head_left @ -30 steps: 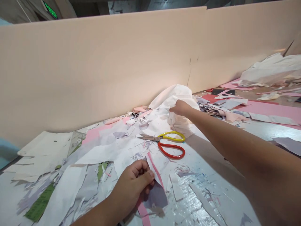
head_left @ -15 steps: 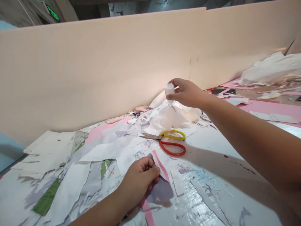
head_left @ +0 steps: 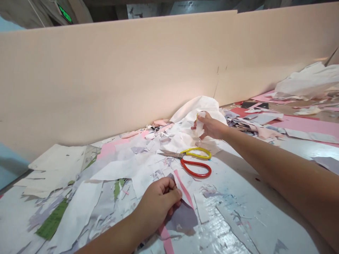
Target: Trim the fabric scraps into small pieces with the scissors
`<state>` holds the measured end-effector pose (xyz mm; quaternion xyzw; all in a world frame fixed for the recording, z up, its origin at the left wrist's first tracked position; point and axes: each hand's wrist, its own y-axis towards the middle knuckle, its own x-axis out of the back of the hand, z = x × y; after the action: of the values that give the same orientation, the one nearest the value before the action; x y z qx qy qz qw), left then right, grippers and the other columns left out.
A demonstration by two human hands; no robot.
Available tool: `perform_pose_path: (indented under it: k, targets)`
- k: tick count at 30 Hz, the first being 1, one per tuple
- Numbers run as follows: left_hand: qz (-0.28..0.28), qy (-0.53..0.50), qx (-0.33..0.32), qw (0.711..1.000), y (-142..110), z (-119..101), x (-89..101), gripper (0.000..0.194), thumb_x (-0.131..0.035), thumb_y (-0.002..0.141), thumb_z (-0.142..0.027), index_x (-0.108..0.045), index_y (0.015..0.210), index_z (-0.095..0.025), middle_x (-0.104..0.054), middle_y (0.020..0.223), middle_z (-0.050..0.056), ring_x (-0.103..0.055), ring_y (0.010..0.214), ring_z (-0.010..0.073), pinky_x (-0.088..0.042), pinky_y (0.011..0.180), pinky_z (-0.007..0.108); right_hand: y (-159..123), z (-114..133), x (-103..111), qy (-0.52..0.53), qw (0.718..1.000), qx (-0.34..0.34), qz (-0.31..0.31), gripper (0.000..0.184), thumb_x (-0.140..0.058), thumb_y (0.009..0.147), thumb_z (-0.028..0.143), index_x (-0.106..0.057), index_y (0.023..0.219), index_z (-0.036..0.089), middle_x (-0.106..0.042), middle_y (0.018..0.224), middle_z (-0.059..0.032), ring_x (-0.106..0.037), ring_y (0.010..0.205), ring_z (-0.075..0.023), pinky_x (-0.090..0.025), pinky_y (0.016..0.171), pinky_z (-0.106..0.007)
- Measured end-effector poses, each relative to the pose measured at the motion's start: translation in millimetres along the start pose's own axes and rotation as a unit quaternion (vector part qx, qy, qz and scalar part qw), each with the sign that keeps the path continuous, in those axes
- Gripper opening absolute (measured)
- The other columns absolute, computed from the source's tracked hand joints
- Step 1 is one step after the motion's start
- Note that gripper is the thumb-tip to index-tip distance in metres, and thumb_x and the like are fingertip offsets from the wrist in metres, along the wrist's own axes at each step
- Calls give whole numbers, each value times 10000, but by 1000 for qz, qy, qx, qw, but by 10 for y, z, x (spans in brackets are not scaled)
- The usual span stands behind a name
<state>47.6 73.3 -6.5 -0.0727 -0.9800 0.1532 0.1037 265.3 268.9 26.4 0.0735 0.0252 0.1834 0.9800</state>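
Note:
My left hand [head_left: 161, 201] is closed on a greyish-purple paper piece [head_left: 182, 215], pinching it between thumb and bent fingers low over the table. A pink strip [head_left: 184, 188] runs along that piece, and another pink strip hangs below the hand. Farther off, my right hand [head_left: 208, 126] grips a small white bottle [head_left: 200, 124] with a bit of yellow at its edge; its full shape is partly hidden by the fingers. Between the hands lie scissors [head_left: 177, 155] with one yellow and one red handle, blades slightly apart, touched by neither hand.
A tall beige partition [head_left: 119, 81] stands along the back. Crumpled white sheets [head_left: 196, 102] rest against it. Cream card [head_left: 58, 162] and green scraps [head_left: 53, 220] lie at left, pink sheets [head_left: 309, 125] at right. Scraps cover much of the white tabletop [head_left: 259, 197].
My right hand rose from the white sheets with the small white bottle, then came lower and turned it. My left hand keeps its hold on the paper piece, with little movement.

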Motion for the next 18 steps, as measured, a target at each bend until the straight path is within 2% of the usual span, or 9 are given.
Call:
perform_pose_path:
  k: [4,8,11,14,15,16,17,18]
  targets:
    - [1,0,7,1000,10,11,2,164,-541,693,-259,-434,593,-186,-533,513,-34,-364,375,48,-261,384,181,-34,3,-2,18,998,-45,36,324,-465,774,557,-319,832,274,-502,750,32,-569,797,-227,-500,499,-403]
    - [5,3,11,1000,-25,-15,-6,166,-530,700,-257,-425,591,-187,-524,515,-39,-359,383,48,-265,388,180,-44,32,-5,14,997,-60,53,368,-360,795,603,-380,817,236,-548,821,-17,-573,829,-241,-485,548,-419]
    - [5,1,13,1000,-39,-35,-6,169,-530,699,-254,-422,588,-187,-520,512,-41,-359,389,49,-269,394,181,-75,109,-26,-72,997,-27,22,386,-385,774,606,-437,833,227,-580,924,-50,-569,830,-234,-479,576,-421]
    - [5,-1,10,1000,-30,-38,-2,163,-531,697,-248,-427,588,-184,-527,518,-37,-369,397,49,-264,398,181,-156,306,-71,-147,989,10,-19,314,-595,693,489,-509,852,232,-568,954,-37,-550,855,-211,-467,669,-397]
    - [4,-2,9,1000,-25,-35,-1,157,-530,697,-242,-430,591,-184,-530,521,-36,-371,400,49,-261,399,180,-194,389,-94,-174,984,29,-33,304,-674,646,406,-540,857,232,-560,951,-30,-540,873,-204,-456,716,-379]
    - [5,-4,8,1000,-21,-30,-1,155,-530,697,-236,-428,591,-184,-530,520,-36,-369,401,48,-255,400,179,-235,471,-121,-249,964,72,-62,332,-714,609,363,-564,876,234,-561,917,-26,-542,857,-198,-453,729,-363]
    - [6,-7,8,1000,-17,-25,-1,157,-530,697,-231,-424,591,-184,-526,517,-38,-366,401,46,-249,402,178,-276,546,-151,-294,948,102,-66,364,-730,597,343,-575,909,239,-558,901,-26,-540,851,-198,-457,734,-358]
    - [8,-11,6,1000,-14,-19,-3,162,-531,699,-228,-419,589,-184,-520,513,-42,-364,403,45,-245,404,176,-314,607,-184,-295,948,115,-39,342,-707,632,347,-575,930,244,-556,883,-24,-543,827,-190,-468,718,-351]
